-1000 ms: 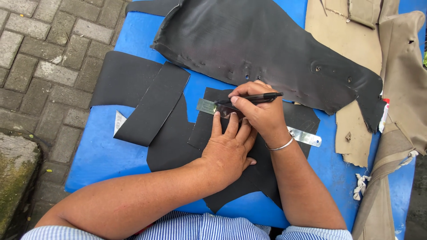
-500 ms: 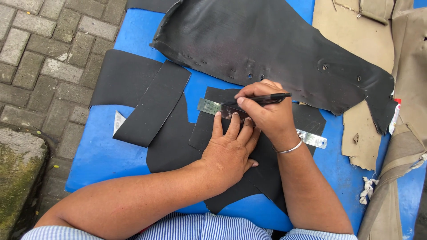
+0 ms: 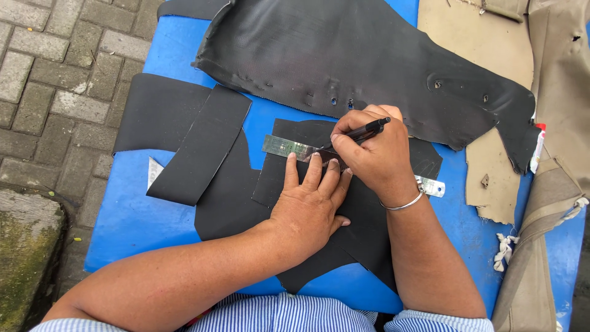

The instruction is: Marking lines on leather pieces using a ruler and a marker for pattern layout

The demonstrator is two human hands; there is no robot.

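While left hand [image 3: 310, 212] presses flat, fingers spread, on metal ruler [image 3: 289, 148], right hand [image 3: 372, 150] pinches black pen [image 3: 367, 129]; ruler axis 10-to-4 o'clock across black leather piece [image 3: 276, 184], tip at ruler edge.

ruler [image 3: 286, 147]: shiny metal
pen [image 3: 367, 128]: glossy black plastic
sheet [image 3: 344, 184]: matt black, smooth
table [image 3: 141, 215]: smooth blue
hide [image 3: 344, 55]: black, finely grained
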